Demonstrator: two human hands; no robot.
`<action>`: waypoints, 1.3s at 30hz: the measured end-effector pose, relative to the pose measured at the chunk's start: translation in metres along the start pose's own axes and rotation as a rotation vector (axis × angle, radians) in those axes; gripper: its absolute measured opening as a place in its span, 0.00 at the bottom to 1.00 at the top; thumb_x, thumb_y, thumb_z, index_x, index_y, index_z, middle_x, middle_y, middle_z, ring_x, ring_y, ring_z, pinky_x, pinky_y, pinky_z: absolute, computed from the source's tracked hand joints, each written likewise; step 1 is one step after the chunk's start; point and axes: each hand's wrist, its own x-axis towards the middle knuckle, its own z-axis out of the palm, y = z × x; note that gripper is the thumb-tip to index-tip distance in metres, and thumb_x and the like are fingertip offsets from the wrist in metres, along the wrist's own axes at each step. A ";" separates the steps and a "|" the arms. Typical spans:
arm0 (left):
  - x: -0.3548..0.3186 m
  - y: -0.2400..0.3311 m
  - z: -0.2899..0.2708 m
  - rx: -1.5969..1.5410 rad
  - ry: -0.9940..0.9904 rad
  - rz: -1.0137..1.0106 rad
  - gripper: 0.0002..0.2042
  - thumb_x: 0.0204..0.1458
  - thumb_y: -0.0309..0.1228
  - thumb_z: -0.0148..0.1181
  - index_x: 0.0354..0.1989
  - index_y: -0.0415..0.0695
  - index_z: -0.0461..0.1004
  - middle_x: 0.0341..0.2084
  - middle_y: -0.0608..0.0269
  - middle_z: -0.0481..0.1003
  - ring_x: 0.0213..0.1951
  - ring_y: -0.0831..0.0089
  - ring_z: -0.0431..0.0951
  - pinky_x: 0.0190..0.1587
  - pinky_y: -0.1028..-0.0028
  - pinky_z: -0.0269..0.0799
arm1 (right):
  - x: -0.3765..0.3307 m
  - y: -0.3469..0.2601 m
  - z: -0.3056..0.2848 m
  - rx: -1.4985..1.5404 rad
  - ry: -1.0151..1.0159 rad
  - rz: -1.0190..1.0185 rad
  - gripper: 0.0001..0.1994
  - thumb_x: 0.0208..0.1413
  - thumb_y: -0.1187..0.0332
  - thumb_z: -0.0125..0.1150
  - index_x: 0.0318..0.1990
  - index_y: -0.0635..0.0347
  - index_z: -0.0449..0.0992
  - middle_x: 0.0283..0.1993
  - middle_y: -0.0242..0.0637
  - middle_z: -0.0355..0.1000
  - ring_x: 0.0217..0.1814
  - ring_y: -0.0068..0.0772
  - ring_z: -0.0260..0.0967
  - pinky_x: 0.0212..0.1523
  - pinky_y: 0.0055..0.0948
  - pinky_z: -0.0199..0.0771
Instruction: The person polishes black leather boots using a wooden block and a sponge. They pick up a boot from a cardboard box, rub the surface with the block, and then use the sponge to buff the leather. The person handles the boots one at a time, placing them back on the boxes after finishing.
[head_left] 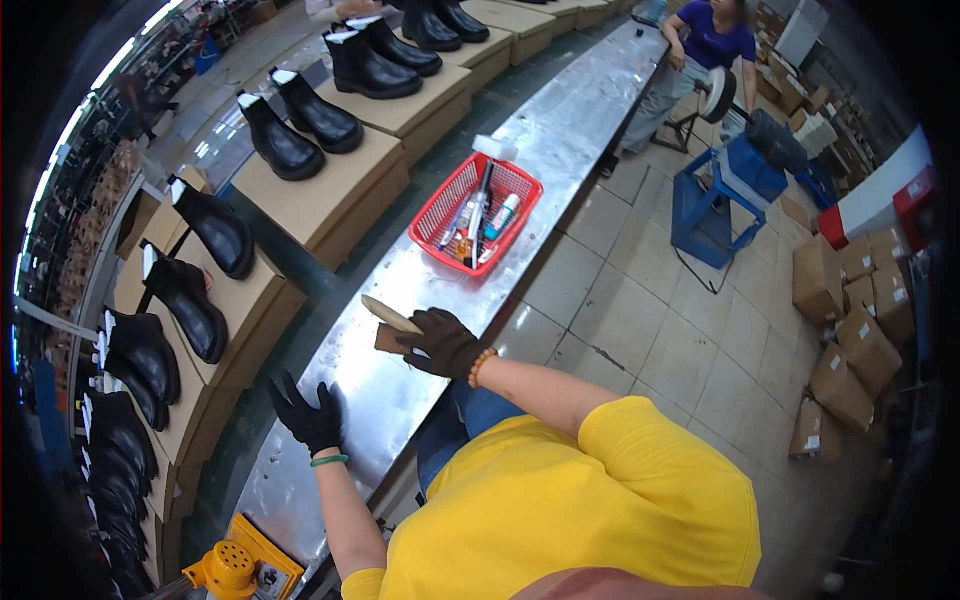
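My right hand (441, 343), in a dark glove with a beaded bracelet at the wrist, is closed around what looks like a wooden brush (389, 315). Its pale, curved back points toward the far left, and a brown block shows just below. My left hand (309, 413), gloved too and with a green bangle, holds nothing; its fingers are spread above the near-left edge of the metal bench (345, 385). To its left, black ankle boots (190, 305) stand on brown cardboard boxes (255, 330), the closest pair past the fingertips.
A red plastic basket (425, 222) with tubes and tools sits on the bench. At the lower left is a yellow machine (233, 570). On the right stand a blue grinder stand (715, 205), a seated person in purple (718, 40) and stacked cartons (845, 370).
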 end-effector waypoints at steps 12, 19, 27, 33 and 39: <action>-0.001 -0.009 0.011 -0.042 -0.045 0.077 0.11 0.44 0.33 0.61 0.35 0.41 0.79 0.41 0.50 0.76 0.43 0.52 0.73 0.47 0.58 0.67 | -0.007 0.003 0.009 0.019 0.116 -0.055 0.21 0.41 0.61 0.66 0.46 0.49 0.72 0.42 0.46 0.67 0.44 0.48 0.65 0.48 0.43 0.66; -0.004 -0.017 0.014 -0.022 -0.079 0.010 0.14 0.45 0.32 0.60 0.40 0.40 0.77 0.40 0.50 0.76 0.43 0.53 0.73 0.48 0.59 0.68 | -0.006 0.000 0.007 0.011 0.104 -0.056 0.21 0.43 0.61 0.65 0.47 0.49 0.72 0.41 0.45 0.67 0.43 0.47 0.65 0.47 0.43 0.65; -0.004 -0.019 0.017 0.066 -0.077 -0.037 0.14 0.46 0.34 0.59 0.40 0.41 0.75 0.36 0.52 0.75 0.40 0.54 0.73 0.45 0.59 0.67 | -0.004 -0.005 -0.003 -0.009 0.059 -0.033 0.18 0.44 0.60 0.64 0.44 0.49 0.74 0.40 0.42 0.66 0.43 0.44 0.64 0.48 0.41 0.64; -0.004 -0.016 0.015 0.111 -0.100 -0.050 0.14 0.47 0.35 0.57 0.40 0.42 0.75 0.37 0.54 0.76 0.41 0.55 0.73 0.47 0.60 0.66 | -0.005 -0.004 0.000 -0.022 0.039 -0.017 0.17 0.44 0.59 0.64 0.44 0.47 0.74 0.39 0.42 0.65 0.43 0.45 0.65 0.48 0.42 0.64; -0.004 -0.016 0.014 0.115 -0.131 -0.070 0.15 0.50 0.37 0.55 0.42 0.43 0.74 0.40 0.55 0.76 0.44 0.55 0.72 0.52 0.59 0.63 | -0.005 -0.004 0.000 -0.017 0.037 -0.021 0.16 0.45 0.59 0.63 0.43 0.47 0.74 0.39 0.42 0.65 0.43 0.45 0.65 0.48 0.42 0.64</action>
